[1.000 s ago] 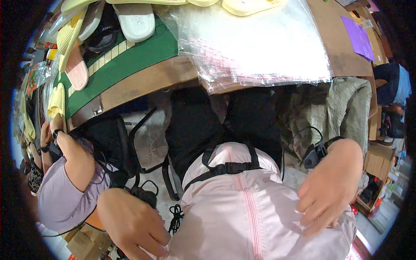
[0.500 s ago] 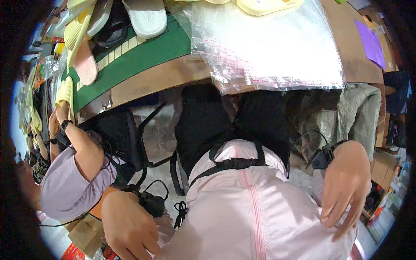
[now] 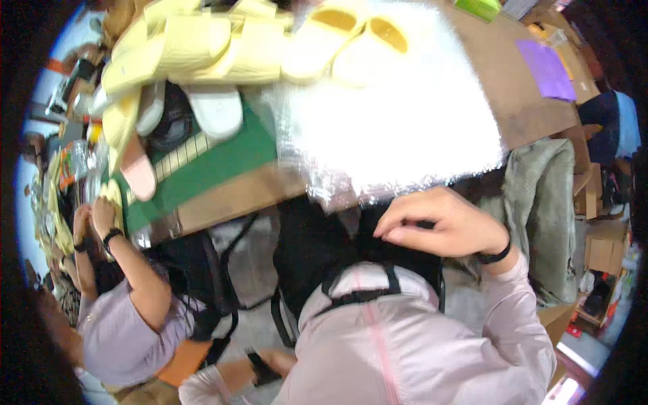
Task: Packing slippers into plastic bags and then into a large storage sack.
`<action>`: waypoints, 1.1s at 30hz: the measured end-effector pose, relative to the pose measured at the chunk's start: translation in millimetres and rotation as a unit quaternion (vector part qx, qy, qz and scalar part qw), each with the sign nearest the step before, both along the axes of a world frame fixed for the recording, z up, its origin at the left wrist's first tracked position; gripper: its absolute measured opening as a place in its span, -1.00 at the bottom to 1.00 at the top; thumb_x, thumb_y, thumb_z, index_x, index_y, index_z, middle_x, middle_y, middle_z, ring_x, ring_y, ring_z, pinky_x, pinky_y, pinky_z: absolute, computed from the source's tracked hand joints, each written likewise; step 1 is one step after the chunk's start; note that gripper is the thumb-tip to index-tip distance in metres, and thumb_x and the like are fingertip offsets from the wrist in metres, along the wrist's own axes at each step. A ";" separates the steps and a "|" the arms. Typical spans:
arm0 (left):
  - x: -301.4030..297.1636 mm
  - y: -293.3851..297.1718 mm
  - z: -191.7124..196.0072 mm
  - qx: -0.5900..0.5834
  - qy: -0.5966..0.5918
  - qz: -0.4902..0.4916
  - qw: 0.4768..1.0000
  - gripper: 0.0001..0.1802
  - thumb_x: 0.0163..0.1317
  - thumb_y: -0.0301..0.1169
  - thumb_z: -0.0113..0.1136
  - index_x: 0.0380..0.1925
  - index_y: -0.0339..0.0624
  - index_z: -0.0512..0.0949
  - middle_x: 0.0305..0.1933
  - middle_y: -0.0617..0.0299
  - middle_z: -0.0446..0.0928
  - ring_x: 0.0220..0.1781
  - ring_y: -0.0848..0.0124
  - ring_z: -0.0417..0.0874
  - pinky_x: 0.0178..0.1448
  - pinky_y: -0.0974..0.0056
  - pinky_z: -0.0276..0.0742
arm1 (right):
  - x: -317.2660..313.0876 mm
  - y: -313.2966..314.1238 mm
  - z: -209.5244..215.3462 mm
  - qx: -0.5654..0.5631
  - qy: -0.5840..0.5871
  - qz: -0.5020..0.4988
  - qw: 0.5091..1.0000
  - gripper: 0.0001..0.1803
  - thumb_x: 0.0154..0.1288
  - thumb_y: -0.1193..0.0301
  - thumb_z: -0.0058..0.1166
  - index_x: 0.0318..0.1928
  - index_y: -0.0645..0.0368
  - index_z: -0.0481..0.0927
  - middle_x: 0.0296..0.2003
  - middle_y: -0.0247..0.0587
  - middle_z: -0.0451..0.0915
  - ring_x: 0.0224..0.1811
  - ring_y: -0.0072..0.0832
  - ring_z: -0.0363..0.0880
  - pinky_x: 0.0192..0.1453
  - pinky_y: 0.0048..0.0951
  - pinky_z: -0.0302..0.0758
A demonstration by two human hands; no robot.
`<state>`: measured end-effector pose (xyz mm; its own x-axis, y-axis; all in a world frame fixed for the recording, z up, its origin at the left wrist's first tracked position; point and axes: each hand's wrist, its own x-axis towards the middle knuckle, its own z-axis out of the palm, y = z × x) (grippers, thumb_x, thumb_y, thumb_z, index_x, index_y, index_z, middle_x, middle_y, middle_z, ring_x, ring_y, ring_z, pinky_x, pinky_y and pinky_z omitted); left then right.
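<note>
My right hand (image 3: 439,223) is over my lap, just below the near edge of a stack of clear plastic bags (image 3: 398,135). Its fingers are loosely curled, with a gap beside the thumb and nothing in them. My left hand (image 3: 278,361) is low beside my pink jacket (image 3: 418,337), its fingers hidden by the jacket. On the far part of the bags lies a pair of yellow slippers (image 3: 373,57). More yellow slippers (image 3: 196,44) are heaped to their left, blurred by motion.
White (image 3: 217,111), black (image 3: 172,125) and pink (image 3: 138,172) slippers lie on a green mat (image 3: 202,165). At left, a co-worker's hand (image 3: 103,216) is at a yellow slipper. A purple sheet (image 3: 547,71) lies on the table at right; a grey woven sack (image 3: 540,209) hangs below.
My right hand has moved up and left from beside my jacket to the bags' near edge. My left hand has shifted inward, its fingers now hidden. The view has tilted up, showing more slippers.
</note>
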<state>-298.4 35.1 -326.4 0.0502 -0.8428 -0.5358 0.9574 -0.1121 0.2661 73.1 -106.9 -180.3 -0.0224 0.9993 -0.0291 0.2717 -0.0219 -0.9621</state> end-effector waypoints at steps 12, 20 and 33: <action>69.5 15.7 -4.3 0.008 -0.104 -0.114 0.988 -0.69 0.20 -0.29 0.04 -0.16 -0.30 0.49 -0.34 0.20 0.51 -0.39 0.46 0.50 -0.36 0.37 0.41 | -3.9 28.5 16.5 0.048 -0.046 0.048 0.997 -0.76 0.27 0.31 -0.03 -0.21 0.23 0.51 -0.45 -0.14 0.54 -0.43 -0.36 0.52 -0.31 -0.42 0.43; 100.6 2.0 -13.2 -0.029 -0.096 -0.168 0.981 -0.67 0.19 -0.35 0.05 -0.09 -0.32 0.45 -0.26 0.16 0.51 -0.30 0.40 0.52 -0.27 0.30 0.44 | 43.5 67.5 8.5 0.084 -0.159 -0.055 0.982 -0.75 0.24 0.28 -0.06 -0.23 0.21 0.52 -0.41 -0.08 0.58 -0.35 -0.26 0.56 -0.27 -0.36 0.44; 69.5 13.5 21.8 0.017 -0.093 0.033 0.995 -0.60 0.17 -0.43 0.06 0.02 -0.35 0.38 -0.12 0.09 0.51 -0.16 0.29 0.55 -0.12 0.18 0.50 | 112.8 124.5 -33.4 -0.012 -0.466 -0.229 0.855 -0.37 0.14 -0.04 -0.04 0.11 0.11 0.39 -0.43 0.03 0.59 -0.36 -0.13 0.58 -0.28 -0.19 0.47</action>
<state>-228.9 48.6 -304.6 0.2069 -0.8161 -0.5397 0.8971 -0.0618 0.4374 185.9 17.7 -213.7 0.4139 0.8964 0.1585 0.8775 -0.3466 -0.3314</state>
